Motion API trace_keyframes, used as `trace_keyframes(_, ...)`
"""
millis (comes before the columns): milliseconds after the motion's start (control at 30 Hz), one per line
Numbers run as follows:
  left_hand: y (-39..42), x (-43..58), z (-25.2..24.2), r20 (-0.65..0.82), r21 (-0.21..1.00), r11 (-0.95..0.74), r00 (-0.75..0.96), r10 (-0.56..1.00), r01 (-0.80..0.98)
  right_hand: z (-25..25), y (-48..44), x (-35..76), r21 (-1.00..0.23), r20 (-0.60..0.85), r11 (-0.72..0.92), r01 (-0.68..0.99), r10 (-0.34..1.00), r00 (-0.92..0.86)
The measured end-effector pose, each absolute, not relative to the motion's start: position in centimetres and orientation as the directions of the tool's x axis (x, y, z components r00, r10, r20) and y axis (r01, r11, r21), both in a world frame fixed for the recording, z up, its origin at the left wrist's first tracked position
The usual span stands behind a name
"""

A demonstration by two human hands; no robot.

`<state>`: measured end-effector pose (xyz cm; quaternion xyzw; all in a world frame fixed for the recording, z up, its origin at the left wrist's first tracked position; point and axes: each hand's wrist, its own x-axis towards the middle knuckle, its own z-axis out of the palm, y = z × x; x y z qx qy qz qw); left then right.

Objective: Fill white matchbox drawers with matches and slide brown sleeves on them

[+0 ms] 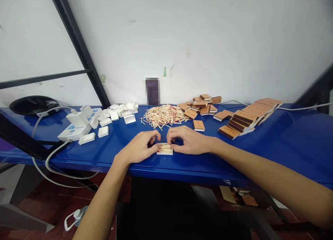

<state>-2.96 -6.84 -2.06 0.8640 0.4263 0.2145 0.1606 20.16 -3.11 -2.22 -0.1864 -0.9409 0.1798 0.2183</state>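
A small white matchbox tray [164, 153] filled with matches [164, 148] sits near the front edge of the blue table, between my two hands. At its left end, the thumb of my left hand [140, 146] touches the tray, while the curled index finger stays apart above it. Over the right end, my right hand [188, 140] has its thumb and index finger drawn together at the matches. Its other fingers are mostly hidden. Just beyond the hands lies a pile of loose red-tipped matches [166, 115].
Several empty white trays [119, 111] lie at the left, near a white charger [78, 118] and cables. Brown matchbox sleeves [204, 104] are heaped behind my right hand. Rows of stacked matchboxes [249, 115] stand farther right. A dark pixelated object [152, 91] leans on the wall.
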Motion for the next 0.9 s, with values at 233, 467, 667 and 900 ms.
trace_keyframes(233, -7.13, -2.80, -1.95, 0.176, 0.470, -0.597, 0.594, 0.785, 0.651, -2.30, -2.94, 20.06, -0.500, 0.332, 0.828, 0.255, 0.456, -0.826)
trace_keyframes(467, -7.11, -2.81, -1.95, 0.226, 0.434, -0.646, 0.618, 0.753, 0.628, -2.51, -2.58, 20.12, -0.599, 0.282, 0.761, 0.251, 0.493, -0.823)
trace_keyframes(667, -6.91, -2.77, -2.24, 0.236, 0.404, -0.641, 0.603, 0.762, 0.652, -2.29, -2.74, 20.22, -0.597, 0.263, 0.765, 0.240, 0.469, -0.843)
trace_keyframes(900, -6.76, -2.79, -2.37, 0.262, 0.403, -0.635, 0.582, 0.770, 0.659, -2.37, -2.82, 20.09, -0.563, 0.285, 0.791, 0.239, 0.457, -0.843)
